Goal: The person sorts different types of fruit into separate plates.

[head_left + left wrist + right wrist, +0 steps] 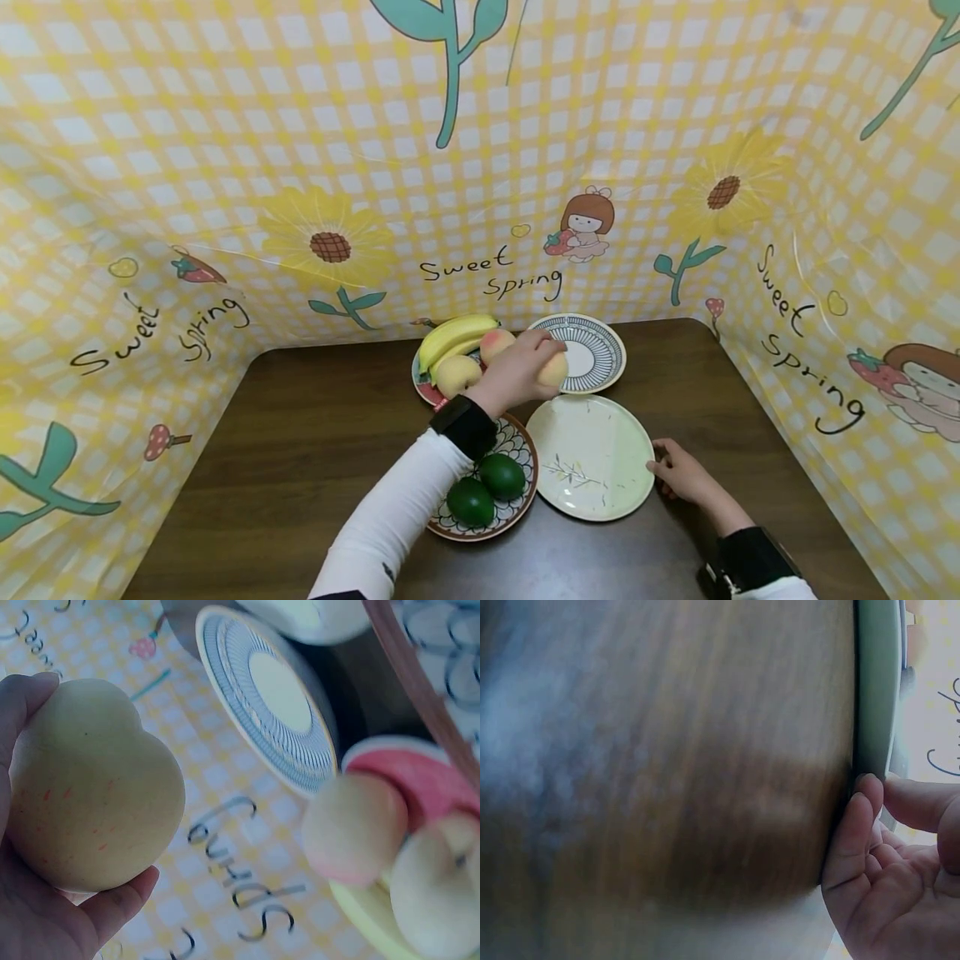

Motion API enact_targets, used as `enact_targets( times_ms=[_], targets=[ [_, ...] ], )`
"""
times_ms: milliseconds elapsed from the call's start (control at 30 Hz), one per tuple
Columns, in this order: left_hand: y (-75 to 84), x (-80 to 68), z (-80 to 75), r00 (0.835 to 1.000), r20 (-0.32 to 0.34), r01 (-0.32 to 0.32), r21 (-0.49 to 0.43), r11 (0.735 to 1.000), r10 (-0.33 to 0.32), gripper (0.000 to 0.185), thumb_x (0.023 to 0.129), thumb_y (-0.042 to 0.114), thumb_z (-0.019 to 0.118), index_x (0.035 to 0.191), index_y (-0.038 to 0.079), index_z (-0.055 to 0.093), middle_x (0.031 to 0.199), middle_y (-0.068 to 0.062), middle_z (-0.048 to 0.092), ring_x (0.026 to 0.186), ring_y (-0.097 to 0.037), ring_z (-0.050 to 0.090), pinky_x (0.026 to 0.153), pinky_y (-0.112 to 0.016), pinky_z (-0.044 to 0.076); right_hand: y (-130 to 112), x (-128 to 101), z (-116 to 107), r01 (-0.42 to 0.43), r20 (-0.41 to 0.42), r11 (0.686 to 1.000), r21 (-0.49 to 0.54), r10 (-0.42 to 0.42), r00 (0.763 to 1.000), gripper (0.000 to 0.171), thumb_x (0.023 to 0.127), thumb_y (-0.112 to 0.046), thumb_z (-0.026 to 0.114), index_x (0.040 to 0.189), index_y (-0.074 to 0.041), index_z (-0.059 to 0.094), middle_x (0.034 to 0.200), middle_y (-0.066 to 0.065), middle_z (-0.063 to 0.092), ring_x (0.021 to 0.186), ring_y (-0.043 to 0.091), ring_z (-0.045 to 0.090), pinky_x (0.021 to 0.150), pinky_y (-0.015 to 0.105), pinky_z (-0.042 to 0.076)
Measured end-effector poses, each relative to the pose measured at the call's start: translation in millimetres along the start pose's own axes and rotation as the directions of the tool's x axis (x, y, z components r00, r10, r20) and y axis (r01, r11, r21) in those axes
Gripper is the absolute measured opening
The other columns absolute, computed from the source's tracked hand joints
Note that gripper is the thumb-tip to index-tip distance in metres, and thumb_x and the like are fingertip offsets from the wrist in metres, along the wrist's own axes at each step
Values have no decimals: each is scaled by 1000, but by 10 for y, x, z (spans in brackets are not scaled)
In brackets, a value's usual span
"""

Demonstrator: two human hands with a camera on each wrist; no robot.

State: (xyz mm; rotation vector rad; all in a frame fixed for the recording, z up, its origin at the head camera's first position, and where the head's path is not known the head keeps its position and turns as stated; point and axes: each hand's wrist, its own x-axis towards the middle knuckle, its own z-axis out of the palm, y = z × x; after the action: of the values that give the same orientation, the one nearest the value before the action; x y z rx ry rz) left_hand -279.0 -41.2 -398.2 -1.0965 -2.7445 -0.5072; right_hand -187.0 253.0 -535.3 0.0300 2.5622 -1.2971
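My left hand (519, 372) grips a pale yellow peach (553, 372) in the air, near the front left rim of the blue-and-white patterned plate (600, 354). In the left wrist view the fingers and thumb curl round this peach (97, 787), which has small red flecks. At the right, my right hand (681, 472) holds the rim of a pale green plate (611, 454) with a leaf sprig design. The right wrist view shows thumb and fingertips pinching that plate's edge (877, 697). Part of the fruit plate behind the left hand is hidden.
A plate (417, 383) at the back left bears bananas (453, 340), a pinkish peach (495, 343) and a yellowish one (457, 375). In front, a brown-rimmed plate (528, 492) holds two dark green fruits (501, 477). Checked cloth (480, 183) surrounds the brown table (315, 467).
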Motion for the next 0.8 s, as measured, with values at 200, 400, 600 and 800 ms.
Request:
enact_targets(
  times_ms=[200, 400, 600, 800],
  targets=[
    [185, 91, 239, 997, 70, -29, 26, 999, 27, 64, 80, 27, 85, 137, 14, 60, 133, -11, 59, 127, -25, 54, 102, -36, 52, -10, -5, -15, 2, -2, 1000, -12, -3, 1000, 44, 100, -4, 56, 133, 20, 39, 75, 11, 54, 59, 18, 53, 56, 33, 50],
    [341, 131, 462, 994, 109, -14, 49, 999, 9, 62, 79, 33, 86, 135, 19, 62, 132, -6, 60, 128, -20, 55, 99, -31, 53, -7, -12, 1, -18, 3, 1000, -18, 18, 1000, 45, 100, -5, 56, 134, 18, 40, 75, 10, 54, 60, 18, 53, 57, 32, 49],
    [485, 128, 666, 993, 116, -38, 38, 999, 34, 59, 77, 32, 86, 130, 19, 64, 126, -3, 62, 122, -18, 57, 97, -26, 51, 32, -13, 20, -29, 11, 999, -16, 29, 1000, 45, 100, -5, 56, 135, 19, 39, 77, 10, 54, 61, 19, 54, 57, 33, 50],
    [612, 104, 833, 990, 131, -55, 69, 996, 45, 61, 78, 34, 86, 132, 20, 64, 125, -1, 63, 118, -15, 58, 96, -23, 50, 10, 10, 1, -25, 16, 999, -23, 25, 1000, 46, 101, -6, 54, 137, 19, 39, 78, 10, 54, 62, 19, 54, 58, 33, 49]
  ],
)
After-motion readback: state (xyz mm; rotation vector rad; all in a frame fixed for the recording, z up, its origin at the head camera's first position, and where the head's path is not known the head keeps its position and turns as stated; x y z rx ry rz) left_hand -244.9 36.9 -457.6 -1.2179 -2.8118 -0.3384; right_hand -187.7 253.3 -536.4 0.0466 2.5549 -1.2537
